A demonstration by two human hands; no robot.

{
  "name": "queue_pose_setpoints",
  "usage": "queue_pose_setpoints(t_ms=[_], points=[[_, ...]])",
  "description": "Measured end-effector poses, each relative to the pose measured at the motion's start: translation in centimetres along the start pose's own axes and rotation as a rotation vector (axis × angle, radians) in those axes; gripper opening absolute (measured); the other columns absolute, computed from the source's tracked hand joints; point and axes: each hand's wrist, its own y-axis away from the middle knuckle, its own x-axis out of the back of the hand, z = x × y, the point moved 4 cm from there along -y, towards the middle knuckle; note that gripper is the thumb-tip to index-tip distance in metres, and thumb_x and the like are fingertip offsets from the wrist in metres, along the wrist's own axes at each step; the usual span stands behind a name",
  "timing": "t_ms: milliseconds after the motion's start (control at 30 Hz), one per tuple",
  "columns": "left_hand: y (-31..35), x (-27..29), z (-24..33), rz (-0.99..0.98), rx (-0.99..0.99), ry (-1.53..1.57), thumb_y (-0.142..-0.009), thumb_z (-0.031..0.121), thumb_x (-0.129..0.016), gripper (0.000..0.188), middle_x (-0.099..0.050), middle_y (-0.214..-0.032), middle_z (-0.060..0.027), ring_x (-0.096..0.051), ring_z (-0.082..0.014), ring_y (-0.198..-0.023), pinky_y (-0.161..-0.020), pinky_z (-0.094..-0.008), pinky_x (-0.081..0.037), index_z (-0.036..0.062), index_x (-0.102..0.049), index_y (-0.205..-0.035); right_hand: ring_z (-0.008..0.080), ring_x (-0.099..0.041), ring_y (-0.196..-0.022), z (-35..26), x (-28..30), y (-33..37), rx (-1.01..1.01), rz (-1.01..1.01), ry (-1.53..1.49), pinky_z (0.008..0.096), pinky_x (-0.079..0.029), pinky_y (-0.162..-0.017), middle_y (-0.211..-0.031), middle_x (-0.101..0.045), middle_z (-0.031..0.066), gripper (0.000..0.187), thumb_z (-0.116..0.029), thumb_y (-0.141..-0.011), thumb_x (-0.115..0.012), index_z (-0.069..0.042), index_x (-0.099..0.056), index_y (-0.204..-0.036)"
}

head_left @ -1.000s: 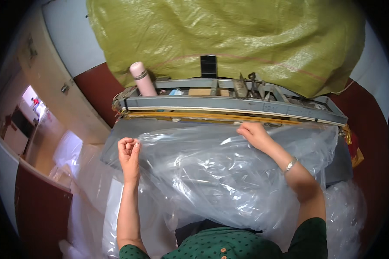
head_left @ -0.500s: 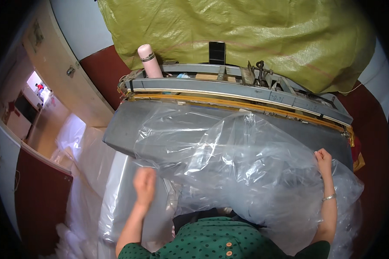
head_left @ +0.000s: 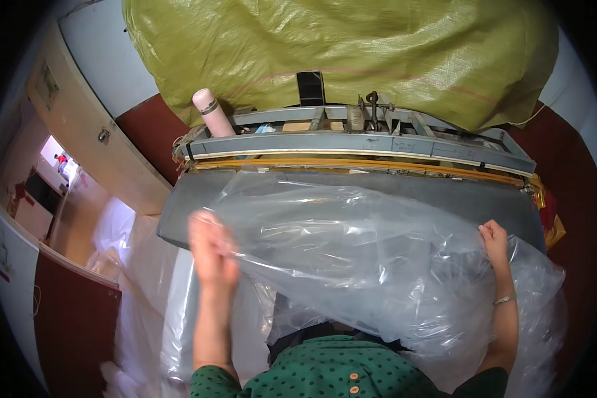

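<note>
While the hands (head_left: 213, 251) (head_left: 495, 243) stand apart, clear film (head_left: 358, 242) spans between them.

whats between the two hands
In the head view, loose clear plastic sheeting spans the stretch between the left hand and the right hand, partly over a grey surface.

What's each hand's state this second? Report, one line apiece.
Left hand: blurred, at the edge of the clear plastic film; open or closed cannot be told.
Right hand: closed, holding the clear plastic film.
</note>
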Motion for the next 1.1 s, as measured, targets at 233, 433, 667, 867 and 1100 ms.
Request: queue_pose_setpoints(t_ms=[233, 433, 667, 867, 1100], points=[[-13.3, 8.4, 2.1, 0.001, -0.066, -0.623, -0.089, 0.025, -0.051, 0.016, -0.046, -0.064, 0.0059, -0.036, -0.0041, -0.046, -0.040, -0.0175, -0.029, 0.0098, -0.054, -0.091, 0.0080, -0.038, -0.050, 0.4, 0.7, 0.3, -0.017, -0.028, -0.015, 0.0265, -0.033, -0.047, -0.052, -0.045, 0.0021, 0.016, -0.011, -0.078, -0.060, 0.000, -0.052, -0.071], [-13.5, 8.9, -5.5, 0.075, -0.499, -1.985, -0.071, 0.012, -0.064, 0.018, -0.060, -0.082, -0.0149, -0.057, -0.0340, -0.080, -0.067, -0.0432, -0.047, 0.0038, -0.054, -0.083, 0.0093, -0.041, -0.049, 1.7, 3.2, 2.5, -0.016, -0.048, 0.050, 0.0267, -0.034, -0.047, -0.053, -0.048, 0.0039, 0.014, -0.009, -0.076, -0.062, 0.000, -0.053, -0.070], [-13.6, 4.2, -12.3, -0.722, -0.458, -1.631, -0.079, 0.023, -0.059, 0.038, -0.050, -0.118, -0.0167, -0.042, -0.0354, -0.113, -0.093, -0.0410, -0.035, 0.0011, -0.054, -0.110, 0.0042, -0.041, -0.048, 4.3, 4.9, 3.9, -0.080, -0.254, -0.067, 0.0206, -0.032, -0.044, -0.051, -0.046, -0.0022, 0.015, -0.005, -0.072, -0.064, -0.002, -0.051, -0.064], [0.9, -0.1, -12.7, -1.072, -0.093, -1.835, -0.078, 0.046, -0.057, 0.078, -0.020, -0.143, -0.0182, -0.012, -0.0382, -0.133, -0.101, -0.0582, -0.013, 0.0009, -0.027, -0.135, 0.0058, -0.044, -0.051, 15.7, 14.0, 15.5, -0.555, -0.282, 0.079, 0.0224, -0.036, -0.045, -0.054, -0.050, -0.0013, 0.013, -0.003, -0.070, -0.067, -0.002, -0.055, -0.064], [-1.7, -1.7, -14.3, -0.901, -0.252, -1.647, -0.078, 0.050, -0.055, 0.085, -0.017, -0.143, -0.0206, -0.010, -0.0373, -0.134, -0.103, -0.0538, -0.015, -0.0039, -0.022, -0.135, 0.0078, -0.049, -0.055, 17.9, 11.7, 18.1, -0.290, -0.295, 0.061, 0.0233, -0.040, -0.049, -0.058, -0.054, 0.0017, 0.011, 0.003, -0.070, -0.066, 0.002, -0.057, -0.065]])
